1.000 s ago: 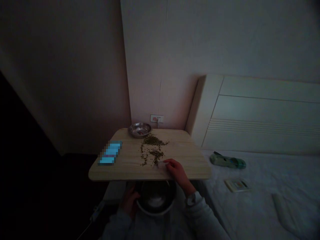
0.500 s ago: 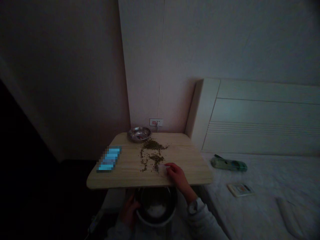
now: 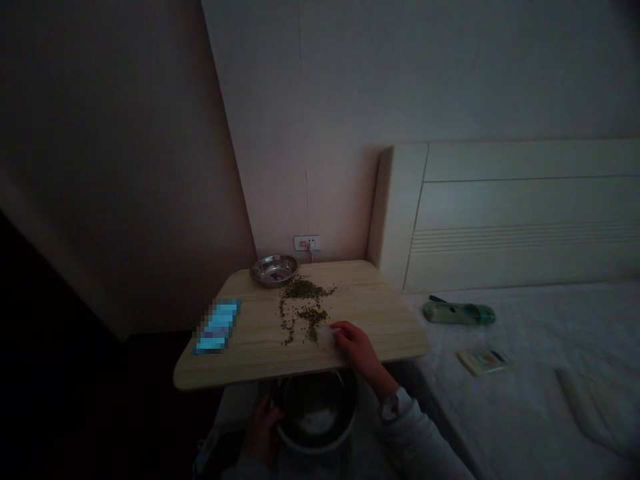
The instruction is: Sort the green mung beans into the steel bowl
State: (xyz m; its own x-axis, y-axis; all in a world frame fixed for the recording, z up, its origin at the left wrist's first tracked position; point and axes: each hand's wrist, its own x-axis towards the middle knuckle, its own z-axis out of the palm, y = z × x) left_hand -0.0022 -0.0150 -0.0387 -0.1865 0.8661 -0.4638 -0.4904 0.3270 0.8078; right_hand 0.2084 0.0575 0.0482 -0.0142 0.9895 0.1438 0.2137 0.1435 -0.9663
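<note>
My right hand (image 3: 356, 347) rests on the wooden table (image 3: 380, 320), fingers closed on a small pale card (image 3: 325, 335) at the near edge of a scatter of small dark green beans (image 3: 303, 305). Below the table's front edge my left hand (image 3: 260, 430) grips the rim of a large metal bowl (image 3: 315, 417) with something pale in its bottom. A small steel dish (image 3: 274, 269) stands at the table's far side, just behind the beans.
A lit phone (image 3: 218, 325) lies on the table's left part. A wall socket (image 3: 307, 243) sits behind the table. To the right is a bed with a white headboard (image 3: 500, 213), a green case (image 3: 459, 313) and a small flat box (image 3: 484, 360).
The view has tilted and shifted. My right hand with the card has stayed at the near edge of the beans; my left hand still holds the bowl.
</note>
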